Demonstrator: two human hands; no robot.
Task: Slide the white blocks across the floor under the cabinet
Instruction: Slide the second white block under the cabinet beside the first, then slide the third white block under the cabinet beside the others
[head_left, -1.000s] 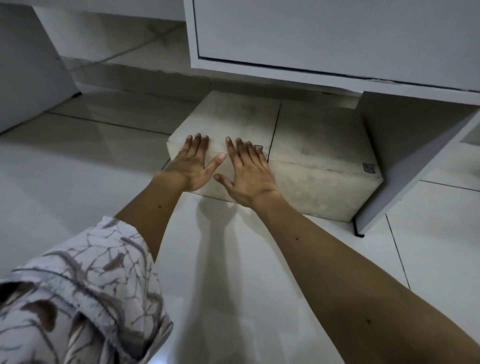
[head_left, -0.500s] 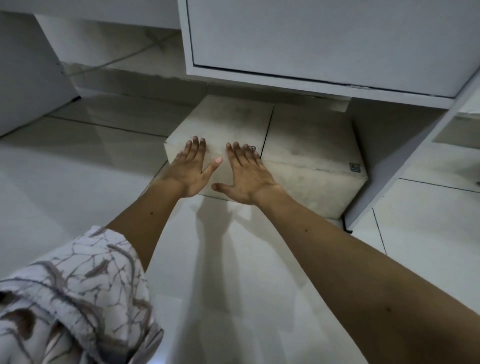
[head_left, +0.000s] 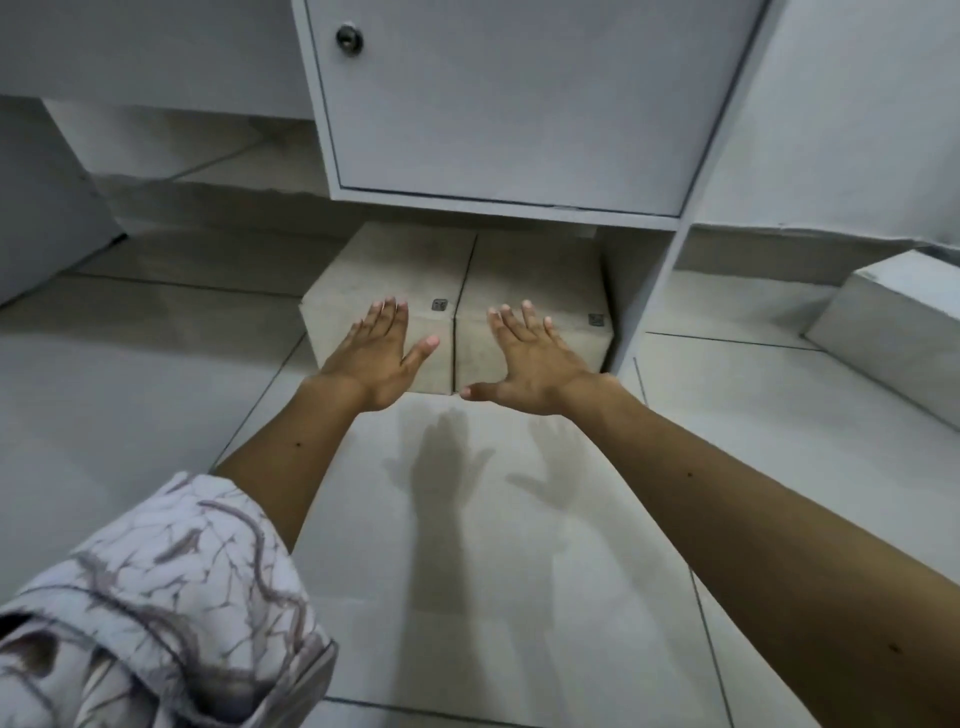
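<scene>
White blocks (head_left: 462, 296), two side by side, are seen on the floor (head_left: 519, 519), partly under the cabinet (head_left: 509, 104); each is faced by a flat, unclenched hand: left hand (head_left: 371, 358), right hand (head_left: 530, 364).

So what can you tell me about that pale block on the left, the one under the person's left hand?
The left block is a pale, dusty-looking rectangular box, its material unclear. It lies flat on the tiled floor, its far end under the cabinet. A small dark mark sits near its front right corner. Its right side meets the right block along a thin seam. The left hand, fingers straight, is at its front edge.
</scene>
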